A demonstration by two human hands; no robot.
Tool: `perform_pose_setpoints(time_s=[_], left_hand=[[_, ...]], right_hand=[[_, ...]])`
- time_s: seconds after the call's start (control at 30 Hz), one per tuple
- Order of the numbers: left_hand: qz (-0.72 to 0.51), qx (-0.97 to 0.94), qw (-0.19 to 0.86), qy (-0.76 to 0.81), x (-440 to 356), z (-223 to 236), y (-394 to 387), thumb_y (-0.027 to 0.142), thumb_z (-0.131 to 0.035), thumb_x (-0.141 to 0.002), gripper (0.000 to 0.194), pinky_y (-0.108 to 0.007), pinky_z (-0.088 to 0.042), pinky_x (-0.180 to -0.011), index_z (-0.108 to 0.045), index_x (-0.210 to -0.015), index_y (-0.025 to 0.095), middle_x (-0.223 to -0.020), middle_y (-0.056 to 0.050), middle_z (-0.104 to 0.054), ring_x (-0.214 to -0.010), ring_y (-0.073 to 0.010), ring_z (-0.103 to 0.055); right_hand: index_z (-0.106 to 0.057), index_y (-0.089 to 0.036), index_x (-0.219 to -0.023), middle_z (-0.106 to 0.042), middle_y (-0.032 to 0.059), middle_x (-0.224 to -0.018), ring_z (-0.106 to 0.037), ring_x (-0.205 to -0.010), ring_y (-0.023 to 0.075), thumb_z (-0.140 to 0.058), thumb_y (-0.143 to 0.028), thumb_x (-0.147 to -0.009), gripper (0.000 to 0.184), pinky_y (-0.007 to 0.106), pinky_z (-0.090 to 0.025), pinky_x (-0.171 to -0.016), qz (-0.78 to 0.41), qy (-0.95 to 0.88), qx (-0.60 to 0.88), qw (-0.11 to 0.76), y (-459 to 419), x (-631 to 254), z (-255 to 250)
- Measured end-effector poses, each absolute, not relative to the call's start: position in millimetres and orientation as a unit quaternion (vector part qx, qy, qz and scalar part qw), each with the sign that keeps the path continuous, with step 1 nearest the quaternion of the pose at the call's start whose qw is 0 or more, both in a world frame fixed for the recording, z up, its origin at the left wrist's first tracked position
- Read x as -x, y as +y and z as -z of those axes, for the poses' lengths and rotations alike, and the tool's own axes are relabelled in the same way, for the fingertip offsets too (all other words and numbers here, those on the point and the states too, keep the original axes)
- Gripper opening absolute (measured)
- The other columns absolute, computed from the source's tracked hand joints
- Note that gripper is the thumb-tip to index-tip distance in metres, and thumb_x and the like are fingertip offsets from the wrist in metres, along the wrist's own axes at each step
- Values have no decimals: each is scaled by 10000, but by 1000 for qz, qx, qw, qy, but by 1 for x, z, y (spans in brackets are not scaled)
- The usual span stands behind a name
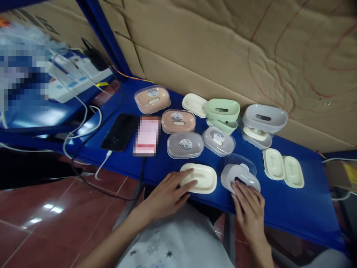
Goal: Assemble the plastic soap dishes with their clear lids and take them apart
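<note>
Near the table's front edge, my left hand lies over the left end of a shallow cream oval tray. Its fingers are apart, two of them resting inside the rim. To the right, my right hand has its fingers together on a light grey soap box, closed against its slotted face, with the thumb at the near side. Just behind that box is a clear lid with a round label. Farther back stand a capped grey soap box and another grey one, both labelled.
Two peach soap boxes and a green soap box stand toward the back. A stacked grey box and two cream trays are at right. A black phone, a lit phone and cables lie left; cardboard rises behind.
</note>
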State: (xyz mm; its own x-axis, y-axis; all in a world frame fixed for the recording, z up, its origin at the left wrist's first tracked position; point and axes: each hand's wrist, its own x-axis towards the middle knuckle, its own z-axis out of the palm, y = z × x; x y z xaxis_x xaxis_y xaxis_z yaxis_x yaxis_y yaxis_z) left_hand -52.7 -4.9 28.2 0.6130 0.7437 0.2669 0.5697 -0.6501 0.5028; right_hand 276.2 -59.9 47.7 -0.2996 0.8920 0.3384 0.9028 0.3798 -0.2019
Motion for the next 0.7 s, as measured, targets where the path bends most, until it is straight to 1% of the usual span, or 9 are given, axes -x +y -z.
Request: perform_pose_setpoints(time_s=[0.07,0.13,0.23,0.3,0.37,0.43,0.57,0.63,0.7], left_hand=[[-254,-869,185,381,50,-25,-5,169,-626,-1026,558,-498,-566,-1119,-476,-1558,251,-1692,-174,-417,-1486,-319,-523],[-277,-861,180,386,48,-22,-3,186,-674,-1015,641,-509,-567,-1131,-425,-1602,255,-1712,-195,-371,-1528,-343,-476],[-282,-864,178,377,48,-19,0,203,-706,-1011,665,-535,-550,-1159,-424,-1611,255,-1709,-194,-382,-1553,-348,-446],[-270,-871,179,370,50,-17,0,222,-720,-1009,655,-545,-526,-1191,-448,-1603,249,-1700,-171,-416,-1568,-340,-429],[-261,-874,176,369,52,-15,0,243,-725,-1010,648,-538,-506,-1218,-461,-1602,236,-1697,-152,-436,-1590,-328,-400],[-267,-873,170,371,53,-13,-1,248,-713,-1018,622,-526,-497,-1230,-478,-1593,229,-1699,-142,-439,-1605,-310,-378],[-294,-866,166,370,52,-9,-3,243,-741,-988,593,-504,-533,-1200,-539,-1545,231,-1677,-134,-478,-1601,-299,-393],[-293,-864,168,374,52,-5,-3,213,-763,-951,636,-491,-556,-1175,-539,-1544,247,-1675,-128,-485,-1590,-303,-413],[-296,-864,147,381,52,2,-2,163,-763,-914,680,-476,-574,-1151,-539,-1544,287,-1675,-116,-487,-1564,-304,-456]], right_hand=[[-437,-345,-1643,-733,81,-1406,-721,-1243,291,-573,-131,-1042,652,494,-444,-1069,-5,-814,537,222,-59,-256,-50],[-473,-325,-1619,-737,61,-1405,-708,-1264,264,-532,-121,-1062,597,476,-401,-1111,-34,-839,500,215,-54,-229,-54],[-524,-312,-1577,-722,35,-1434,-668,-1321,227,-466,-110,-1090,530,463,-315,-1193,-62,-867,457,188,-41,-195,-58],[-531,-314,-1570,-717,33,-1441,-653,-1339,218,-471,-148,-1104,499,452,-295,-1220,-63,-874,448,177,-35,-183,-56],[-526,-321,-1577,-720,32,-1437,-661,-1333,219,-511,-183,-1100,496,439,-314,-1223,-49,-878,441,182,-32,-179,-50],[-507,-333,-1598,-735,24,-1413,-687,-1303,222,-530,-167,-1084,541,428,-357,-1208,-24,-878,431,206,-33,-180,-42],[-471,-358,-1630,-753,0,-1381,-735,-1235,224,-463,-106,-1051,631,416,-461,-1136,30,-869,426,251,-36,-179,-28],[-533,-341,-1593,-763,-12,-1360,-759,-1182,211,-448,-100,-1034,615,387,-509,-1073,61,-862,421,275,-34,-176,-24],[-634,-339,-1506,-797,-34,-1277,-786,-1080,191,-459,-108,-1015,570,347,-550,-996,110,-856,401,308,-29,-171,-22]])
